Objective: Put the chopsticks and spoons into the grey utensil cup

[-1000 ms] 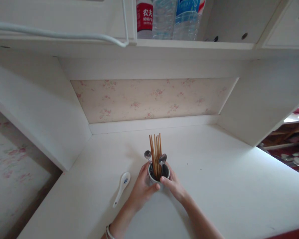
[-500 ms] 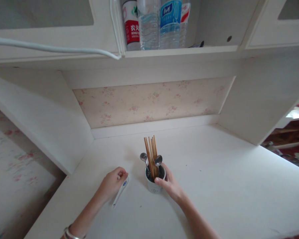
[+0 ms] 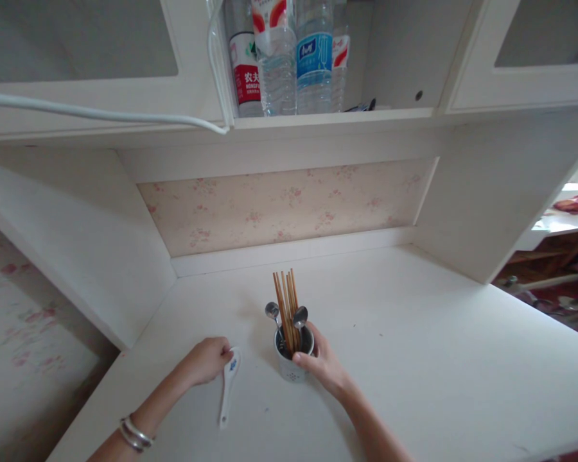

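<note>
My right hand (image 3: 325,364) is wrapped round the right side of a white utensil holder (image 3: 291,372), its thumb at the rim. Several wooden chopsticks (image 3: 285,308) stand upright in the holder. Two metal spoons lean in it with their bowls up, a left one (image 3: 271,310) and a right one (image 3: 300,317). To the left, my left hand (image 3: 209,360) is closed, with its fingertips pinched at the bowl end of a white ceramic soup spoon (image 3: 228,385) with a blue mark. This spoon's handle points toward me on the white tabletop (image 3: 404,359).
An overhead cabinet shelf (image 3: 327,119) holds several plastic bottles (image 3: 314,70). A white cable (image 3: 101,112) hangs across the cabinet at left. Side panels (image 3: 491,192) and a floral wall (image 3: 289,205) bound the tabletop.
My left hand has shifted left and toward me, and the ceramic spoon has moved nearer with its handle turned more upright in view. My right hand still grips the holder. The camera view has shifted slightly.
</note>
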Action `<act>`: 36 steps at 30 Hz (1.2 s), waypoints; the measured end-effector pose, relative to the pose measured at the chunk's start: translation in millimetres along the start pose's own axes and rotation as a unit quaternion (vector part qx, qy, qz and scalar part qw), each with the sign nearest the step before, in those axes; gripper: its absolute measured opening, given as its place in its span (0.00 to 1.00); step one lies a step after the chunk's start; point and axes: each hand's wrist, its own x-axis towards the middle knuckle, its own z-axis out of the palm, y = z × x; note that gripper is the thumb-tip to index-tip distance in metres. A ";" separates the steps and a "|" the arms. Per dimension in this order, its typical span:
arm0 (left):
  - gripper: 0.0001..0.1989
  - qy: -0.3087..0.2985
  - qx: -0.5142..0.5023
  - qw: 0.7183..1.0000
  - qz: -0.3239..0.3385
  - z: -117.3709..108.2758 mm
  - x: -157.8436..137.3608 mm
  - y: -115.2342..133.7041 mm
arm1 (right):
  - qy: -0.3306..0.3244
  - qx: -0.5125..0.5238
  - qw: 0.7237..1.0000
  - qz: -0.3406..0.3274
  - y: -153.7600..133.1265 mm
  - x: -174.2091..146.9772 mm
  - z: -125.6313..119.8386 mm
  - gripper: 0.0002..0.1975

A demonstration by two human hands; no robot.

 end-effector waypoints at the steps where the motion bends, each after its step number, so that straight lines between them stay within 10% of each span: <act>1: 0.14 -0.007 -0.008 1.000 -0.015 -6.7 -3.5 5.0 | -0.002 0.002 1.000 0.000 1.0 0.3 -0.4 0.31; 13: 0.18 0.207 -0.096 0.969 0.089 -127.4 -61.8 110.9 | -0.018 0.033 0.999 0.006 1.2 1.5 -0.6 0.30; 27: 0.14 0.256 0.085 0.955 0.125 -26.9 -24.5 137.0 | 0.014 -0.023 1.000 0.012 5.1 0.4 -2.7 0.33; 36: 0.10 0.185 -0.069 0.970 0.139 -3.1 -22.4 119.7 | -0.009 -0.035 0.999 0.005 -5.2 -2.2 -2.6 0.29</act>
